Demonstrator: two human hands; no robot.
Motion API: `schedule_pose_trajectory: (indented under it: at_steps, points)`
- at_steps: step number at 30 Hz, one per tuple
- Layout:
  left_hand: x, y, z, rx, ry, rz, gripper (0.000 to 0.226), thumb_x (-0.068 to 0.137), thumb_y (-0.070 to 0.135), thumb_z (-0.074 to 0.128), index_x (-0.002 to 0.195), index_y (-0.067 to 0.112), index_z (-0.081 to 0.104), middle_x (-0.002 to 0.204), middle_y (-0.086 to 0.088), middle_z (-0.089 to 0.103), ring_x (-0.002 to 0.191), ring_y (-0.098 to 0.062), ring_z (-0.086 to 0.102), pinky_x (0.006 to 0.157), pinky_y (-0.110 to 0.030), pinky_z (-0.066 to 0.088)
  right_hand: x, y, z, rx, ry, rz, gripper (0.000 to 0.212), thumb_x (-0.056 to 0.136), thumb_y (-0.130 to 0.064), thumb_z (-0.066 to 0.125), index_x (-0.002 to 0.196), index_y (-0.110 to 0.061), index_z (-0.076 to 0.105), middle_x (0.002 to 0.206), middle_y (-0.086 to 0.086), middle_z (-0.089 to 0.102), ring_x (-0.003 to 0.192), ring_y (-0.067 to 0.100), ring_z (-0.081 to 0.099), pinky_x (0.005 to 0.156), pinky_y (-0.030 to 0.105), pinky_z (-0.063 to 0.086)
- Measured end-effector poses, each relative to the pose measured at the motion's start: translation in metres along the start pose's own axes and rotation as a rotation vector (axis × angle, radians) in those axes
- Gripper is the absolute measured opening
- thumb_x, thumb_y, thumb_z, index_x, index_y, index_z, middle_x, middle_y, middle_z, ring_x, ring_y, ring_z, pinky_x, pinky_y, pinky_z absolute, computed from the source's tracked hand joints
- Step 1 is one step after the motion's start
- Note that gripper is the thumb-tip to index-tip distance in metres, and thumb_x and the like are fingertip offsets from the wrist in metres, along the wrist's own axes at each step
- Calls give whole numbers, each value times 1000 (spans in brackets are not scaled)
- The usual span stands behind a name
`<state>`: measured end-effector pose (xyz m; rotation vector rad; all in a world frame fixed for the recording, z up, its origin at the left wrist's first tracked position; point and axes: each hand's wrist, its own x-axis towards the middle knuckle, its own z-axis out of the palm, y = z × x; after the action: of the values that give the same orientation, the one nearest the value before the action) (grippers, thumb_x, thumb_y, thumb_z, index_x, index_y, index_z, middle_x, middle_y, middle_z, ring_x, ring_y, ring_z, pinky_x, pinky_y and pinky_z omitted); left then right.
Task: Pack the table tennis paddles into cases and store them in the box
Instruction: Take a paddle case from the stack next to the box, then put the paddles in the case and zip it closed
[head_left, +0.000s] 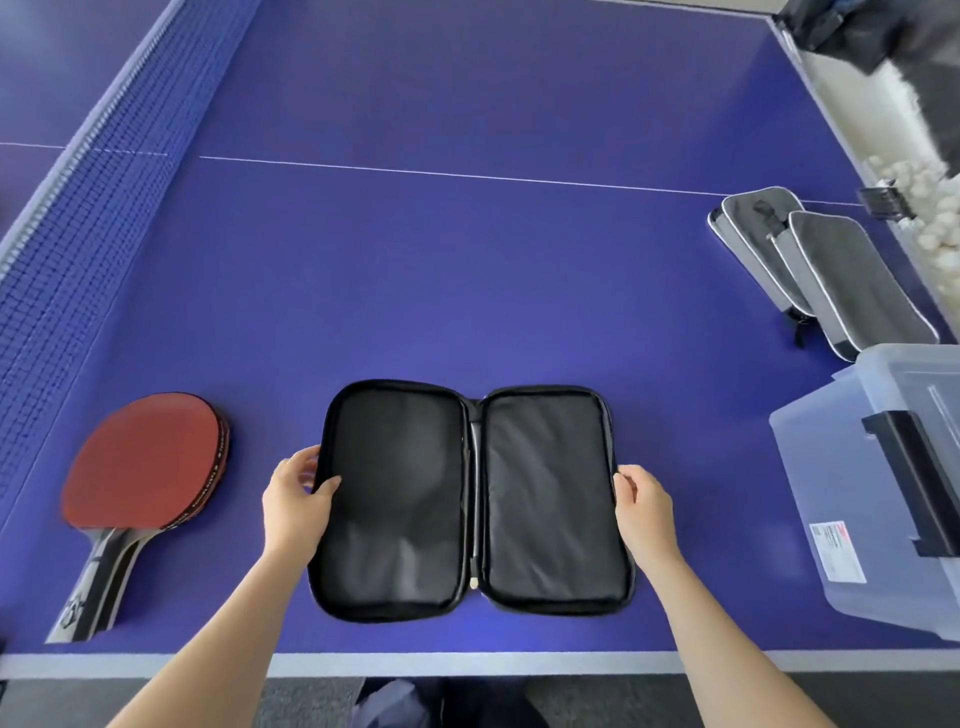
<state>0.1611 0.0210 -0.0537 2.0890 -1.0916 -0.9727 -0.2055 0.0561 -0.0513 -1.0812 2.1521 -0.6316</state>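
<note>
Your left hand (293, 493) and right hand (641, 501) pinch the open black case (470, 501), empty, on the near surface (467, 260). Paddles (143, 467) wait unpacked at left; box (852, 467) right; grey cases (821, 267) far right.

The blue table tennis table (467, 270) fills most of the view, with a thin white centre line (415, 171) crossing it from side to side and a pale grey band (467, 664) along its near edge. A blue mesh net with a white top tape (88, 208) runs along the left side, receding toward the top. Beyond the far right edge, a heap of white table tennis balls (930, 208) lies against the table edge, partly out of focus. A dark blurred object (872, 31) occupies the upper right corner; its nature cannot be determined. Grey carpeted floor (311, 701) shows below the near edge.
</note>
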Motion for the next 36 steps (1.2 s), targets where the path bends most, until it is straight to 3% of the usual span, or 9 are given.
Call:
schedule_pose_trajectory:
  at_steps: [4, 9, 17, 22, 25, 31, 36]
  points:
    - [2, -4, 6, 66, 18, 43, 37, 85, 3, 67, 121, 12, 61, 102, -4, 53, 86, -19, 52, 83, -29, 39, -6, 2, 9, -43, 81, -38, 25, 99, -21, 46, 89, -1, 57, 84, 9, 56, 78, 27, 50, 66, 32, 34]
    - [2, -10, 11, 88, 47, 62, 36, 86, 4, 67, 121, 12, 62, 98, -4, 52, 83, -19, 51, 82, -28, 38, -5, 9, 16, -140, 169, -81, 11, 92, -10, 58, 98, -1, 58, 85, 6, 52, 74, 21, 46, 66, 29, 33]
    - [4, -13, 10, 157, 42, 64, 41, 88, 12, 66, 127, 12, 56, 103, 0, 48, 87, -17, 50, 82, -29, 39, -4, 12, 16, -163, 180, -112, 12, 92, -11, 58, 99, -2, 56, 88, 5, 52, 82, 28, 52, 66, 30, 36]
    - [2, -14, -5, 219, 68, 76, 52, 89, 27, 66, 136, 13, 48, 116, -3, 48, 101, -26, 54, 88, -40, 46, -6, 1, 12, -98, 245, -157, 35, 87, -17, 67, 115, -1, 56, 109, 12, 56, 102, 29, 51, 81, 43, 49]
    - [1, -15, -26, 272, 106, 111, 56, 89, 29, 66, 139, 12, 46, 128, -7, 48, 115, -29, 51, 96, -46, 45, -7, -16, 16, -77, 265, -213, 37, 85, -15, 70, 115, 1, 56, 113, 15, 59, 106, 32, 51, 90, 50, 45]
    - [0, -20, -83, 303, 227, 171, 56, 86, 26, 71, 136, 9, 50, 124, -11, 51, 115, -32, 50, 97, -49, 42, -29, -76, 54, 28, 130, -338, 36, 84, -11, 69, 117, -2, 56, 114, 12, 58, 108, 29, 50, 95, 42, 41]
    - [14, -41, -136, 295, 319, 77, 59, 86, 30, 70, 138, 12, 48, 134, -10, 46, 127, -33, 41, 105, -51, 31, -65, -127, 107, 33, -13, -422, 37, 86, -17, 68, 119, -7, 55, 117, 6, 56, 112, 23, 48, 99, 43, 40]
